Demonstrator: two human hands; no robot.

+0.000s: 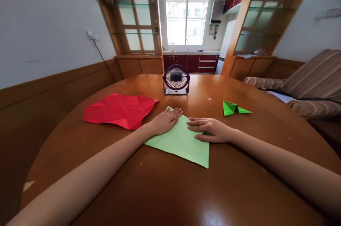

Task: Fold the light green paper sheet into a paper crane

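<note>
- Left hand [165, 121]: laid flat, palm down, fingers extended and close together, resting on the upper left part of the light green paper [181, 142]. It grips nothing; it presses on the sheet.
- Right hand [210, 129]: laid flat on the right edge of the same sheet, fingers extended and pointing left toward the left hand. Fingertips of the two hands are near each other but apart. It pinches nothing.
- Light green paper: folded to a triangular shape, lying flat on the counter [170, 190] directly before the person, one corner pointing toward the near right.
- Red paper [121, 110]: large creased sheet, opened out, lying on the counter just left of the left hand, not touching the light green paper as far as can be seen.
- Folded green piece [234, 108]: small, brighter green, with pointed ends, on the counter to the right and beyond the right hand, apart from it.
- Small fan [176, 79]: purple round grille on a stand, upright at the far middle of the counter, facing the person.
- Counter: round, glossy brown wood.
- Striped sofa [314, 80]: at the right, beside the counter.
</note>
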